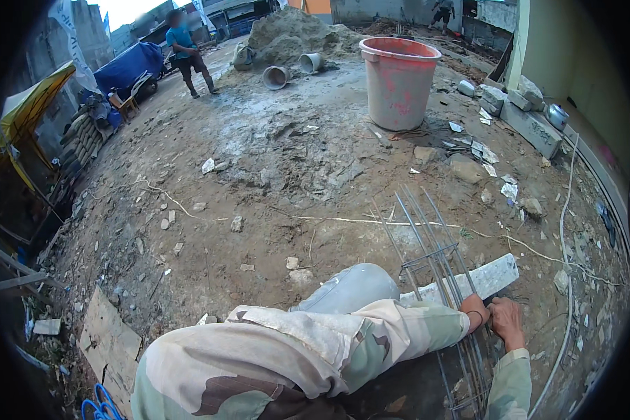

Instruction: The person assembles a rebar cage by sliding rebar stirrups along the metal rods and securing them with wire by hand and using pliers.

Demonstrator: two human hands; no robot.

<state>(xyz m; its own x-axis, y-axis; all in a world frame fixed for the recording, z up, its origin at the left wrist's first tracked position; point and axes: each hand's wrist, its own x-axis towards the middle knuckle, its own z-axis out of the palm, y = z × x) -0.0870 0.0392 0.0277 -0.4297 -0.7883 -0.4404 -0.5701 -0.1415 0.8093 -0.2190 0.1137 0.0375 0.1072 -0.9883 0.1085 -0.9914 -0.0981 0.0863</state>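
A cage of long steel rebar (437,259) tied with square stirrups slants from beside me out over the dirt. Under its middle lies a whitish plank-like block (493,276). My left hand (474,313), at the end of a camouflage sleeve, is closed at the cage's right-hand bars, with a thin dark wire-like line across it. Close beside it, just outside the bars, my right hand (506,322) is closed with bent fingers. What it pinches is too small to make out. The near end of the cage runs down past my right forearm.
A large grey bucket with a red rim (399,84) stands ahead. Behind it are a sand heap (287,35) and two tipped buckets. A person (183,52) stands at the far left. Concrete blocks (528,119) line the right wall; a pale hose (569,280) crosses the ground.
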